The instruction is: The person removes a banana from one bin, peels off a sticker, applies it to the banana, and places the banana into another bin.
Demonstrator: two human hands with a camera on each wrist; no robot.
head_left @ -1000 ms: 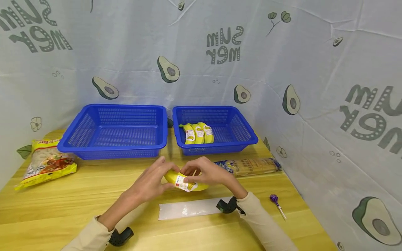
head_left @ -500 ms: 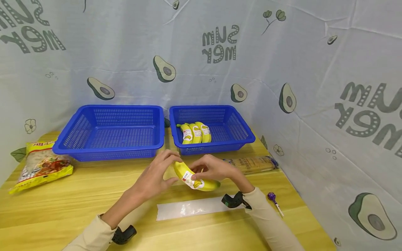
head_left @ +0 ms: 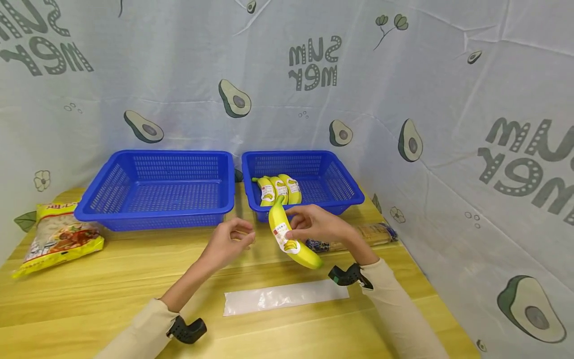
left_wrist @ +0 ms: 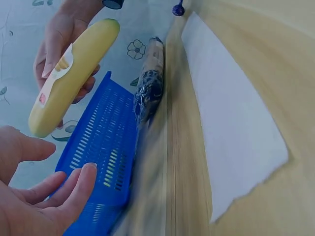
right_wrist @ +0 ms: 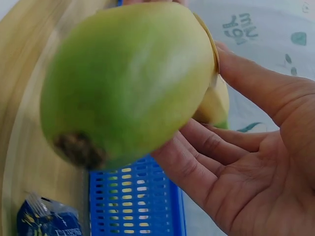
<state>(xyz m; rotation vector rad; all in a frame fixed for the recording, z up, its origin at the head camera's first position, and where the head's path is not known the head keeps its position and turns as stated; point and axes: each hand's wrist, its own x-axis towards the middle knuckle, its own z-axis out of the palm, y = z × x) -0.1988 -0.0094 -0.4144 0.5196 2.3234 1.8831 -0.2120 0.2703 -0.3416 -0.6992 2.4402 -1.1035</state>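
A yellow banana [head_left: 279, 218] with a white label and a greenish tip is held up above the table by my right hand [head_left: 322, 224], thumb on the label side and fingers behind. In the right wrist view its dark, green end [right_wrist: 123, 88] is close to the camera. My left hand [head_left: 226, 245] is just left of the banana, apart from it, fingers loosely bent and holding nothing. Behind them, several labelled bananas [head_left: 292, 188] lie side by side at the left of the smaller blue basket [head_left: 343, 203]. The stem of the held banana overlaps that basket's rim in the head view.
A larger blue basket [head_left: 154, 216] stands to the left, near a yellow food bag [head_left: 67, 234]. A long clear pack of sticks [head_left: 374, 233] lies right of my right hand. A whitish strip [head_left: 287, 297] is on the table in front. A purple lollipop [left_wrist: 178, 10] shows in the left wrist view.
My left hand has let go of the banana and drawn back to the left. My right hand has carried the banana rightward and tilted it more upright, stem end up.
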